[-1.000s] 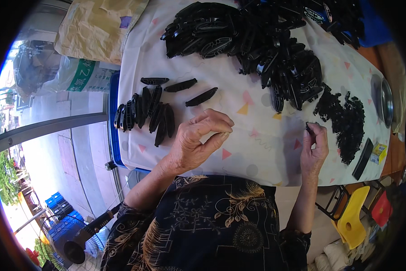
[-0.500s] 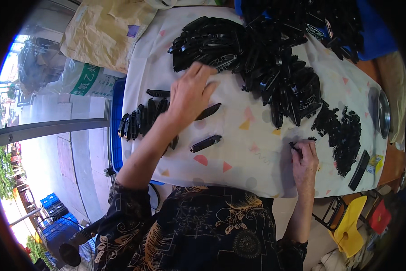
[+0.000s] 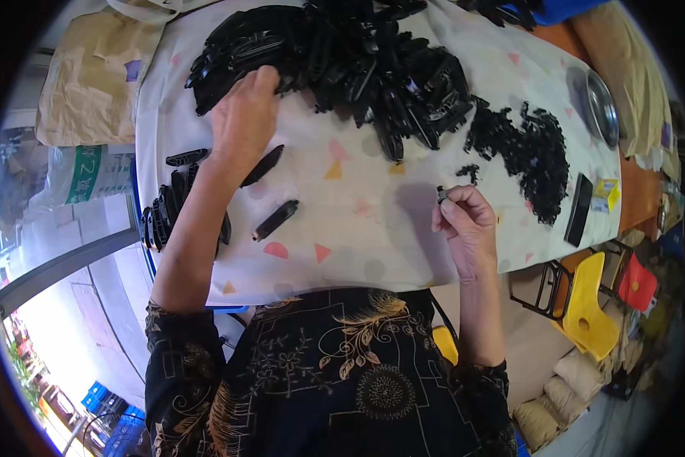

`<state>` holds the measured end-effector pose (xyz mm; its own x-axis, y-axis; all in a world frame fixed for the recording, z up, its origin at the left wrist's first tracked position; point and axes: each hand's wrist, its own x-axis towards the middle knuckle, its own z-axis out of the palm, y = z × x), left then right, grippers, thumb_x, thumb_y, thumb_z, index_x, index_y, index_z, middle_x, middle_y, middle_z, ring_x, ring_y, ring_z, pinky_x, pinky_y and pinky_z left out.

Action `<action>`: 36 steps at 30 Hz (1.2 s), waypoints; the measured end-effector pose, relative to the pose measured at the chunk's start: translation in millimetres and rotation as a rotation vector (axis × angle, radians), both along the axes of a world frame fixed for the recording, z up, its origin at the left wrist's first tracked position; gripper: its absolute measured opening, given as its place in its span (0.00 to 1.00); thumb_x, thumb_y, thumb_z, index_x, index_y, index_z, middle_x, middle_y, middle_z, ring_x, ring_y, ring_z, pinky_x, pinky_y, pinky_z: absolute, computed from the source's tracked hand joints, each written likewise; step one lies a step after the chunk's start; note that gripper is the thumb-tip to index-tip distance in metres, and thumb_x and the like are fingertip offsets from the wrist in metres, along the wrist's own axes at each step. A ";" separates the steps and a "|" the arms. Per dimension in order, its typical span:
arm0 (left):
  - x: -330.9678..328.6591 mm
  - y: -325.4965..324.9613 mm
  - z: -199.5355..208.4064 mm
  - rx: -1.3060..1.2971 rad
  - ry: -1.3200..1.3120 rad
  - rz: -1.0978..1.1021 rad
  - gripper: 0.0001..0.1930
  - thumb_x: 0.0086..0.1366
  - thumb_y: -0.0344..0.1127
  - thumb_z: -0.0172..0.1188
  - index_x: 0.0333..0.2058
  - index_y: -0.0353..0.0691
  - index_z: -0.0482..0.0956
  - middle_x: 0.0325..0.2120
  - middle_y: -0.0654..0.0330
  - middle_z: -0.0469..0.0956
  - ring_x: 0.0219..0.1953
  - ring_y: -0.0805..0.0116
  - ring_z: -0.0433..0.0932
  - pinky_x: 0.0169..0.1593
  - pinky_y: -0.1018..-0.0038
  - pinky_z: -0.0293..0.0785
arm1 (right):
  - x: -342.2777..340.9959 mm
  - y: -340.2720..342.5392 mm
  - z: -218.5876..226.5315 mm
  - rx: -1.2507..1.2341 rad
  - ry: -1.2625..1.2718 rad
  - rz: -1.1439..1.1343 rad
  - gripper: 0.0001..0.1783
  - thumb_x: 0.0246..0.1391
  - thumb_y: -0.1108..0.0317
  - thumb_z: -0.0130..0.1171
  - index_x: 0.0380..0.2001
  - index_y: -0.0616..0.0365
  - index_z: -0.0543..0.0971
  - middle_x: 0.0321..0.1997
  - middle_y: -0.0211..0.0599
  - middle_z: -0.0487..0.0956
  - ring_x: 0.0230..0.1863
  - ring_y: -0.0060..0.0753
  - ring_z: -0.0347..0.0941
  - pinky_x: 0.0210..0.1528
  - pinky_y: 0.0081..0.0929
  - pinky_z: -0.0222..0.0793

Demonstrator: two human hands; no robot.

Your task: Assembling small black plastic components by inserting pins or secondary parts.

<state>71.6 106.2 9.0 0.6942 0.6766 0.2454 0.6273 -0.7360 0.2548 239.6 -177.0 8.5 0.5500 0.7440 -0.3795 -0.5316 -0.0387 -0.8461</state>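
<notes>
My left hand (image 3: 245, 114) is at the near edge of a big heap of long black plastic parts (image 3: 255, 42). Its fingers are curled together there, and what they hold, if anything, is hidden. Between the thumb and fingers of my right hand (image 3: 467, 221) is a small black plastic piece (image 3: 442, 195), raised over the cloth. Beyond it lies a tiny cluster of such pieces (image 3: 469, 174), with a larger pile of small black pieces (image 3: 544, 164) to the right. One long part (image 3: 275, 220) lies alone nearer me, and another (image 3: 262, 165) lies beside my left wrist.
A white patterned cloth (image 3: 388, 244) covers the table. Several long parts stand in a row (image 3: 163, 209) at the left. A black block (image 3: 579, 209), a yellow packet (image 3: 605, 195) and a round metal dish (image 3: 601, 110) are at the right. Yellow chairs (image 3: 588, 305) stand beyond the table edge.
My view has shifted, so the table sits further left and higher. My left hand has closed its spread fingers at the heap. My right hand has lifted the small piece off the cloth.
</notes>
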 end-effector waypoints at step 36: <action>-9.3 -168.9 1.8 -0.967 -0.059 -0.346 0.36 0.52 0.27 0.59 0.60 0.42 0.56 0.31 0.47 0.77 0.32 0.54 0.79 0.38 0.67 0.74 | -25.8 -0.7 35.5 -0.058 -1.255 0.759 0.10 0.43 0.83 0.58 0.32 0.61 0.75 0.35 0.35 0.70 0.34 0.38 0.73 0.35 0.31 0.71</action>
